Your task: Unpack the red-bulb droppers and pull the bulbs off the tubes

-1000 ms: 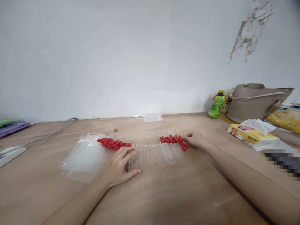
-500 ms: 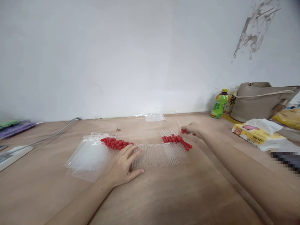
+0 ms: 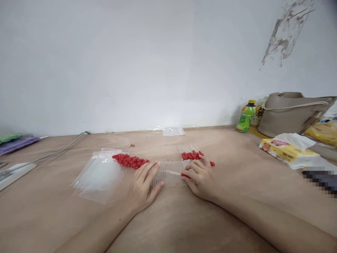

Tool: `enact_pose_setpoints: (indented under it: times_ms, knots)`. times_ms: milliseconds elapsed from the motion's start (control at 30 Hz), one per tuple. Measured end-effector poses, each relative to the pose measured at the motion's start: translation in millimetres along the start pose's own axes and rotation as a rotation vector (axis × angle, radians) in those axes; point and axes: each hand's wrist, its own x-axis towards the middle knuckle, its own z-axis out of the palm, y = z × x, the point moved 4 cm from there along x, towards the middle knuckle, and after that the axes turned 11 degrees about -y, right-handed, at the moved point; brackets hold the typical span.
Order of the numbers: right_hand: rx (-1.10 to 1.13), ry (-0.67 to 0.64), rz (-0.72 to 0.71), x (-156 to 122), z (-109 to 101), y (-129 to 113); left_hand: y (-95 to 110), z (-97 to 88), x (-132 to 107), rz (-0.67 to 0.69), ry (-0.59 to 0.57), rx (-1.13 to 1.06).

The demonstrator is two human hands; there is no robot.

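A row of clear thin tubes (image 3: 171, 181) lies side by side on the wooden table. At its left end rests my left hand (image 3: 143, 188), open, thumb and fingers apart, its fingertips touching the tubes. My right hand (image 3: 204, 179) is closed on a dropper by its red bulb (image 3: 185, 175); the dropper's clear stem points left across the row. Behind the right hand lie several droppers with red bulbs (image 3: 191, 154), stems pointing away from me. A heap of loose red rubber bulbs (image 3: 131, 161) sits beyond my left hand, partly on clear zip bags (image 3: 98, 174).
Another small bag stack (image 3: 173, 131) lies by the wall. At right are a green bottle (image 3: 246, 117), a beige bag (image 3: 285, 117), a yellow tissue pack (image 3: 288, 151) and a pixelated dark object (image 3: 319, 179). A grey cable (image 3: 61, 151) and purple packets (image 3: 19, 144) are at left.
My right hand has come from behind the droppers toward me and left, over the tube row, with a red-bulbed dropper in it. My left hand has barely shifted.
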Motion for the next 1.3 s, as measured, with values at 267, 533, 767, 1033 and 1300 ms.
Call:
enact_pose_setpoints:
  times_ms: [267,533,767,1033,1300]
  knots:
    - [-0.030,0.046,-0.124,2,3,-11,18,13.2,11,0.177,0.007,0.020]
    - [-0.019,0.040,-0.176,3,4,-19,26,20.8,13,0.243,0.023,0.014]
    - [-0.030,0.048,-0.305,2,9,-23,29,18.9,10,0.296,-0.017,-0.015]
    - [-0.033,0.032,-0.429,-1,5,-29,29,18.3,4,0.324,-0.049,-0.057]
    - [-0.083,0.019,-0.480,-4,-3,-33,30,15.8,3,0.340,-0.048,-0.104]
